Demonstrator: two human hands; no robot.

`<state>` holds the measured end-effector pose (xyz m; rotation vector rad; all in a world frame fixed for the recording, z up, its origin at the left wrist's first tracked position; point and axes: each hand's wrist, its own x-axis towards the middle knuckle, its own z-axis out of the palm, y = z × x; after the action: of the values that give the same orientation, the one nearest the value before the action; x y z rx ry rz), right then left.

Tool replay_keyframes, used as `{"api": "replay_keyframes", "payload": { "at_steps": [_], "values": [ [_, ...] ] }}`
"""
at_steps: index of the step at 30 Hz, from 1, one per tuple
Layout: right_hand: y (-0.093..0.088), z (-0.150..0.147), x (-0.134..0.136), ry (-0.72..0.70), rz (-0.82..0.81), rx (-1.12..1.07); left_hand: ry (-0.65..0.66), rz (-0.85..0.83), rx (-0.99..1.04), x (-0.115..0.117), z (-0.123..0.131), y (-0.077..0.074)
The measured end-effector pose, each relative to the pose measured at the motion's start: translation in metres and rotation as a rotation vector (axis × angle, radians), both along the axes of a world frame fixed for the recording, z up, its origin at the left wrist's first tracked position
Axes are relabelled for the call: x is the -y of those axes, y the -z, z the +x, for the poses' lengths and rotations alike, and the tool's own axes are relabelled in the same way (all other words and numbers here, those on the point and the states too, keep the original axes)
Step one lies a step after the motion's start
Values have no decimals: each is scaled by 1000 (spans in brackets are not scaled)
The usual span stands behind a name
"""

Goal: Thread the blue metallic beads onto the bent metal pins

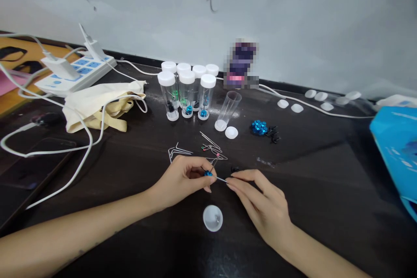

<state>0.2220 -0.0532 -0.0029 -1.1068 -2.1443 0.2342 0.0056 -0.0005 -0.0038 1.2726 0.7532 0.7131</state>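
Note:
My left hand [182,180] pinches a thin metal pin with a small blue bead [208,174] on it, just above the dark table [325,173]. My right hand [260,200] pinches the pin's other end. A white cap [213,218] lies right below the hands. Loose bent metal pins [208,147] lie just beyond my fingers. Farther back lie a pile of blue beads [259,127] and small black parts [274,134]. An open clear tube [228,110] stands tilted beside its white cap [231,132].
Several capped clear tubes [187,89] with beads stand at the back. A cream cloth bag [104,104], white cables [74,139] and a power strip [76,71] sit at the left. Loose white caps [321,97] lie at the back right; a blue bag [399,152] is at the right edge.

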Motion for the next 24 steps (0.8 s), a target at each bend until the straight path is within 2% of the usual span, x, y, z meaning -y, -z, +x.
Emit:
{"api": "replay_keyframes", "payload": {
  "at_steps": [5, 18, 24],
  "values": [
    [0, -1, -1, -34, -53, -31, 6, 20, -2, 0, 0, 2],
    [0, -2, -1, -50, -66, -25, 2, 45, -23, 2, 0, 1],
    [5, -2, -1, -44, -96, -14, -32, -6, -10, 0, 2, -3]
  ]
}}
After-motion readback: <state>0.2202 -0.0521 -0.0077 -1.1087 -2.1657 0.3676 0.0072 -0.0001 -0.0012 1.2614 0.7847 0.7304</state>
